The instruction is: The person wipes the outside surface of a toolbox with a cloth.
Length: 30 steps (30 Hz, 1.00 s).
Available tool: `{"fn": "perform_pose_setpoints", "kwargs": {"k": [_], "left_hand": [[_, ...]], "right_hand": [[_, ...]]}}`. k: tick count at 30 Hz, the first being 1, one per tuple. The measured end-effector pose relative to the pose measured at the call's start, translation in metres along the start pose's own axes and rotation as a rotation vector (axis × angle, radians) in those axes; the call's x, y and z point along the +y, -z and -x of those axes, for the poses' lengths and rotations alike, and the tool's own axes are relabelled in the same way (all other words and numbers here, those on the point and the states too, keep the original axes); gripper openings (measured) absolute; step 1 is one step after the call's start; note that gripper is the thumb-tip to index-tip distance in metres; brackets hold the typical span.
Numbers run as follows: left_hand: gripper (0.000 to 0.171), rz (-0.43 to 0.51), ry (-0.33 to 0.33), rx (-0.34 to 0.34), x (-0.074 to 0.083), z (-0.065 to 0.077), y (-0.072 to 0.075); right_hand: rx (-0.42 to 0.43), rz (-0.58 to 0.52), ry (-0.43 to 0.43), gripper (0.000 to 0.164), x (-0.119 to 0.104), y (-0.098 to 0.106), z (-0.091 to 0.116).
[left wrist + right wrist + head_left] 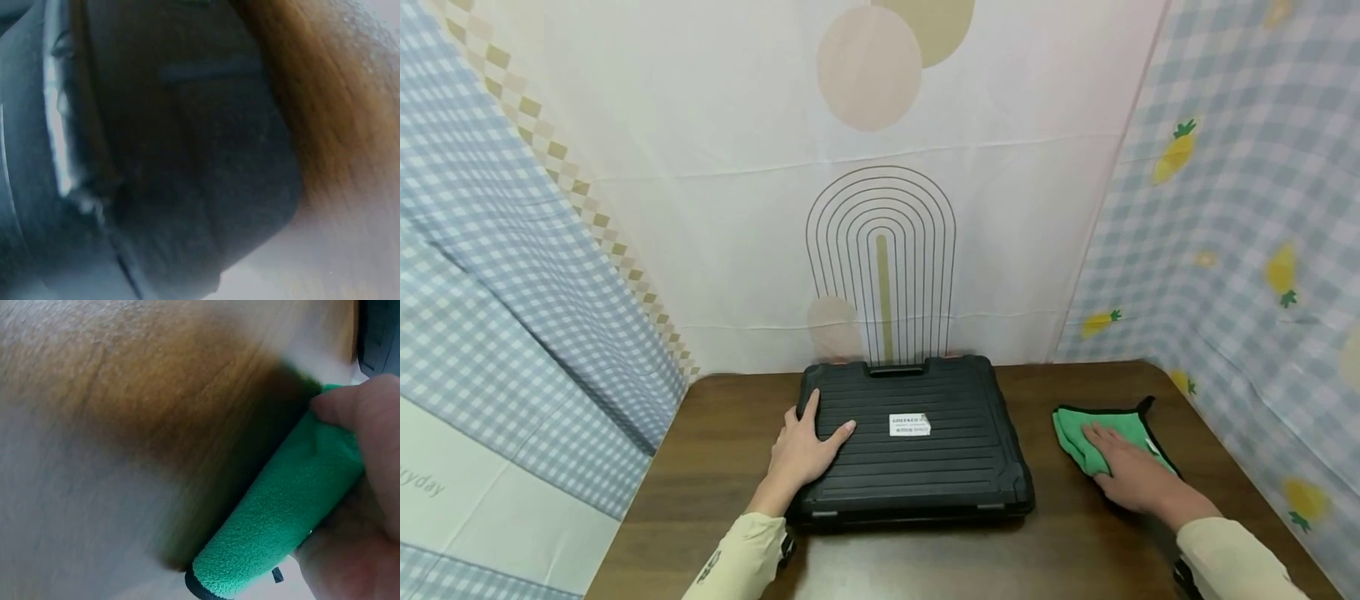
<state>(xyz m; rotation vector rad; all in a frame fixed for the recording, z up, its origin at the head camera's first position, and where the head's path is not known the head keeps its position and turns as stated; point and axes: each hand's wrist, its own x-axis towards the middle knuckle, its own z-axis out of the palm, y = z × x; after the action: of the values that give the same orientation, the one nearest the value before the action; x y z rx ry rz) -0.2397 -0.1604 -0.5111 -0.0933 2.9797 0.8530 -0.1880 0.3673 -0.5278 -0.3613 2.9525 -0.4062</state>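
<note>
A black ribbed plastic case [925, 467] with a white label [910, 425] lies closed on the wooden table. My left hand [801, 450] rests on its left edge, thumb spread over the lid and index finger pointing toward the back; the other fingers are partly hidden at the side. To the right, a folded green cloth [1071, 437] with black trim lies on the tabletop. Across it lies my right hand [1131, 475], fingers stretched out flat. In the right wrist view the thumb touches the rounded fold of the cloth [281, 506].
The brown wooden table [700, 467] ends at a white patterned curtain [737, 250] close behind the case handle [897, 370]. Checked cloth hangs at both sides. In the left wrist view a dark case corner [237, 156] fills much of the picture.
</note>
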Motion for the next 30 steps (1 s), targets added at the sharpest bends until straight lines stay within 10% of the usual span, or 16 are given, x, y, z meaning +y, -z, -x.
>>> {"fn": "perform_pose_setpoints", "kwargs": {"k": [22, 30], "left_hand": [[0.101, -0.001, -0.011, -0.002, 0.001, -0.001, 0.002], [0.100, 0.021, -0.015, 0.008, 0.000, 0.003, 0.002]], "right_hand": [[0.147, -0.260, -0.247, 0.077, -0.016, -0.001, -0.001], [0.127, -0.493, -0.327, 0.095, -0.067, 0.014, -0.013]]}}
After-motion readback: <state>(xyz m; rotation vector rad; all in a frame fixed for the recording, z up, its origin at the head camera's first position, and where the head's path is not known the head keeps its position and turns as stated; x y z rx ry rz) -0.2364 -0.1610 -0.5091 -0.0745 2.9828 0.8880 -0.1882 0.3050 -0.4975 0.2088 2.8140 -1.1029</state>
